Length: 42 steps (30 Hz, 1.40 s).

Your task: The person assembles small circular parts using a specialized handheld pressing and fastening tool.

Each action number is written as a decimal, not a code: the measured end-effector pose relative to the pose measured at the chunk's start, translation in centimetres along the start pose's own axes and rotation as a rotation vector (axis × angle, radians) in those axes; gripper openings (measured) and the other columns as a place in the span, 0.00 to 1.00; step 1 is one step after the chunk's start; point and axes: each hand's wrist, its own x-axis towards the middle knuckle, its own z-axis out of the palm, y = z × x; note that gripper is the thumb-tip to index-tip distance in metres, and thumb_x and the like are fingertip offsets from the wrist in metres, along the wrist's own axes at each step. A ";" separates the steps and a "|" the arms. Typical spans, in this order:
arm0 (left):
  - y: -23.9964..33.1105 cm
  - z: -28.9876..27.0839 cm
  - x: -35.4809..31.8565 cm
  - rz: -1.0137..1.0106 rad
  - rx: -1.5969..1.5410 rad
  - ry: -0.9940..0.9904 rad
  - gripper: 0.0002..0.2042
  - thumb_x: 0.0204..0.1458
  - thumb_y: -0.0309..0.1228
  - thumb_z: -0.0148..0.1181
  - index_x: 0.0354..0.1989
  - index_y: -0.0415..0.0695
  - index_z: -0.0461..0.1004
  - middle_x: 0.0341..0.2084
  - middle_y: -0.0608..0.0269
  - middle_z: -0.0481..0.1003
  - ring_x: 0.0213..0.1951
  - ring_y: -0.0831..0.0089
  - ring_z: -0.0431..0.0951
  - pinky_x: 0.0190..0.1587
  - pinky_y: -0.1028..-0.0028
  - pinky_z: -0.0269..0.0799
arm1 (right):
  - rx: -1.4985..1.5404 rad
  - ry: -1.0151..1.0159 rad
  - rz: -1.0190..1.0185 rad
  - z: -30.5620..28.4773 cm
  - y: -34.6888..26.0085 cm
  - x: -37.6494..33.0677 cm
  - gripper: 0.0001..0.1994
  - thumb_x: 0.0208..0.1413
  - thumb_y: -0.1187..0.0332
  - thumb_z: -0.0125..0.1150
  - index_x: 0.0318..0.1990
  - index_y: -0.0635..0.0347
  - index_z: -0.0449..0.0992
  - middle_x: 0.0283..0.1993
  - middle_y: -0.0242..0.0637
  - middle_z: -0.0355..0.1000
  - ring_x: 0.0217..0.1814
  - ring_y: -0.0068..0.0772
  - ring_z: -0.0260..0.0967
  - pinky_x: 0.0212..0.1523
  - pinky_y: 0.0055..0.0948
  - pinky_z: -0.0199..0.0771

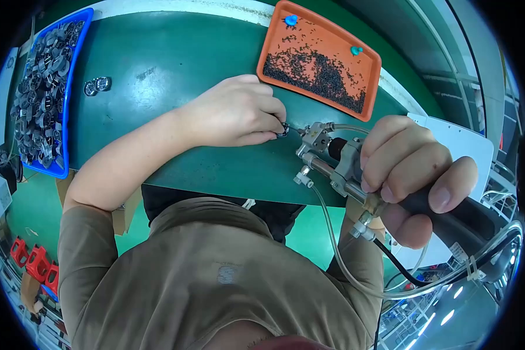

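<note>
The left hand pinched a small metal ring on the green counter, while the right hand gripped a power screwdriver, its tip touching the ring.

A tray of screws lies behind the screwdriver, a bin of metal parts far left on the table.

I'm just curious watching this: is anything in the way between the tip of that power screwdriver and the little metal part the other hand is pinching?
Nothing visible. The screwdriver in the right hand points its tip straight at the small metal part pinched by the left hand, over bare green table.
</note>
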 end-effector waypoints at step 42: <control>-0.4 0.3 -0.1 0.032 -0.022 0.014 0.07 0.49 0.33 0.72 0.35 0.47 0.85 0.39 0.73 0.80 0.41 0.70 0.78 0.49 0.66 0.72 | 0.041 0.114 0.019 1.3 -0.3 -0.2 0.24 0.63 0.44 0.66 0.55 0.47 0.66 0.29 0.26 0.69 0.23 0.25 0.69 0.32 0.29 0.64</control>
